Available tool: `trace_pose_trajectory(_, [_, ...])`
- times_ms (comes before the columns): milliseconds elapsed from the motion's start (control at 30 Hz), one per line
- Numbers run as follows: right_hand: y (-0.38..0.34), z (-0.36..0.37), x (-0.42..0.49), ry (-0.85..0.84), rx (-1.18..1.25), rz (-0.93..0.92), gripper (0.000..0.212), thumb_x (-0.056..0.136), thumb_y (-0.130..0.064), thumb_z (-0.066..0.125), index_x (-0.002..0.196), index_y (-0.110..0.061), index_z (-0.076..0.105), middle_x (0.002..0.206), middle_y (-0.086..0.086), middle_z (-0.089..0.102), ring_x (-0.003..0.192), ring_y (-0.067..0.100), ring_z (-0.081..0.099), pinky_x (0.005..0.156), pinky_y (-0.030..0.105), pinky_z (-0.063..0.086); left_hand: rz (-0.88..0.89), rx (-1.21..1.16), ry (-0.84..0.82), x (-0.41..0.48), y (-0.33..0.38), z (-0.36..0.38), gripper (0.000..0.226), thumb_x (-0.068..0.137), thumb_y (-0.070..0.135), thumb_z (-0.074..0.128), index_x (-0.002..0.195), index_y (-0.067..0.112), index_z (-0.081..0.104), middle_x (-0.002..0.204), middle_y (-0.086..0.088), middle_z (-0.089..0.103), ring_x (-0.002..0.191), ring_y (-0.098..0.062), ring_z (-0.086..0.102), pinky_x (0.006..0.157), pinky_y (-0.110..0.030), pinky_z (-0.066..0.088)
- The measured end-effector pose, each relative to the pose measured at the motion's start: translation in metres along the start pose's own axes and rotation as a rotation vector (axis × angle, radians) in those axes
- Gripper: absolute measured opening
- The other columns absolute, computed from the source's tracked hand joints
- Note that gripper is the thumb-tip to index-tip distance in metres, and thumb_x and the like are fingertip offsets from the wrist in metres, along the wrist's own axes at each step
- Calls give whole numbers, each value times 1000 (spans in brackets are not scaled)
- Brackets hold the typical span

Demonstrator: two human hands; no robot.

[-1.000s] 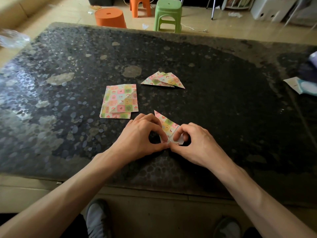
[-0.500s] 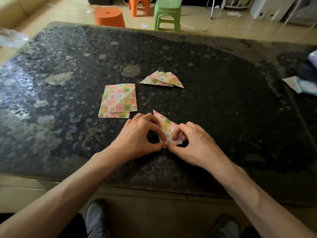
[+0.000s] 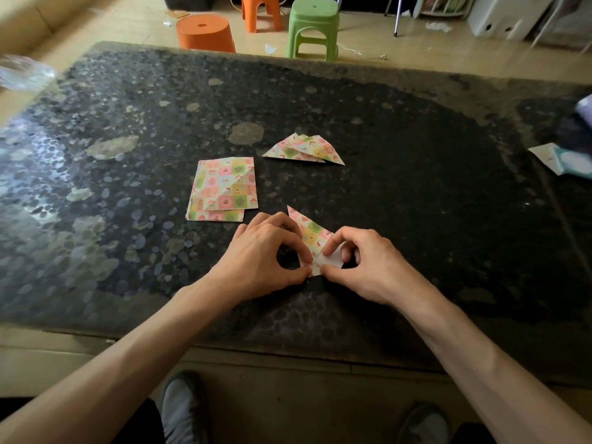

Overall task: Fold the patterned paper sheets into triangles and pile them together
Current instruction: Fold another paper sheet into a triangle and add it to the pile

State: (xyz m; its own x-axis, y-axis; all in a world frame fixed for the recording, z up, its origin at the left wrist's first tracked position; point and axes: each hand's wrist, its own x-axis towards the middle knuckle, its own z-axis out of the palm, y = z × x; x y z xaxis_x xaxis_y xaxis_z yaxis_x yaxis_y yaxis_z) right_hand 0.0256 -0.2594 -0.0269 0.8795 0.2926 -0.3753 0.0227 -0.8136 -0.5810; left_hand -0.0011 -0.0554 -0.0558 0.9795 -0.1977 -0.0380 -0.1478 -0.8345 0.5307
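Paper under inspection: one patterned sheet in work [image 3: 309,233] lies on the near middle of the dark mottled table [image 3: 432,203], directly in front of the person. It is partly folded. A pointed patterned corner projects away from the person, and a small white flap (the plain underside, by appearance) is turned up at its near right end.

Grip, left hand [image 3: 262,261]: thumb and forefinger curled into a ring, their tips closed narrowly on the near left edge of the sheet in work. Grip, right hand [image 3: 362,264]: thumb and forefinger pinching the white flap, the other fingers curled behind it. The two pinches sit just beside each other at the sheet's near corner. Whether the crease beneath them is fully pressed cannot be told.

Completed work: a finished pile [image 3: 304,150] of folded triangles rests farther back, a little right of centre, the pieces overlapping. The exact count cannot be read; at least two show.

Outstanding work: a flat stack [image 3: 224,187] of square patterned sheets lies to the left of the sheet in work, near it but apart. At least two layers show at its edges, none yet folded into triangles.

Assessment: the task is judged to be somewhere near its middle. The present sheet needs its fold closed and a transfer to the finished pile, and the flat stack then needs the same treatment.
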Motion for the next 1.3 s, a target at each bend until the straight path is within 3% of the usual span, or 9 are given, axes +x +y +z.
trace_pose_trajectory(133, [0, -1, 1, -15, 13, 0, 26, 85, -35, 84, 101, -37, 63, 93, -8, 59, 71, 7, 53, 59, 19, 36, -20, 8, 19, -3, 5, 2, 19, 76, 64, 75, 82, 49, 66, 116, 26, 48, 116, -1, 36, 95, -31, 28])
trace_pose_trajectory(400, [3, 1, 1, -29, 34, 3, 23, 88, -31, 80, 101, -38, 62, 95, -9, 57, 74, 7, 53, 59, 19, 36, -42, 11, 59, -1, 7, 9, 26, 75, 70, 66, 81, 45, 67, 115, 26, 48, 116, -3, 37, 92, -31, 28])
trace_pose_trajectory(533, [4, -4, 3, -49, 69, -3, 25, 89, -23, 80, 104, -36, 64, 95, -6, 60, 72, 7, 53, 60, 19, 39, -40, 27, 69, -1, 6, 11, 24, 77, 66, 71, 81, 43, 69, 114, 25, 48, 116, -3, 37, 91, -31, 27])
trace_pose_trajectory(867, [7, -4, 6, -33, 128, 9, 30, 90, -10, 77, 102, -34, 65, 88, -5, 64, 67, 6, 55, 61, 22, 45, -35, 76, -30, 4, 6, 3, 21, 78, 65, 74, 87, 47, 66, 119, 26, 43, 119, -3, 32, 94, -31, 25])
trace_pose_trajectory(1033, [8, -5, 7, -35, 155, 14, 32, 87, -9, 80, 104, -33, 65, 89, -5, 67, 66, 6, 57, 62, 22, 47, -28, 82, -30, 3, 6, 1, 21, 79, 65, 73, 88, 47, 64, 121, 24, 44, 117, -3, 33, 96, -31, 28])
trace_pose_trajectory(1200, [10, -2, 8, -5, 149, 16, 33, 87, -9, 79, 103, -34, 65, 92, -4, 67, 66, 6, 57, 61, 20, 47, 96, 258, 70, 0, 6, 7, 38, 82, 64, 69, 109, 37, 65, 128, 13, 50, 121, -15, 42, 96, -34, 34])
trace_pose_trajectory(1300, [7, -1, 7, -19, 154, 27, 30, 86, -23, 82, 106, -35, 64, 92, -3, 66, 68, 7, 57, 60, 22, 45, 79, 214, 80, -2, 3, 7, 44, 78, 70, 61, 105, 36, 65, 125, 12, 50, 119, -15, 44, 98, -37, 39])
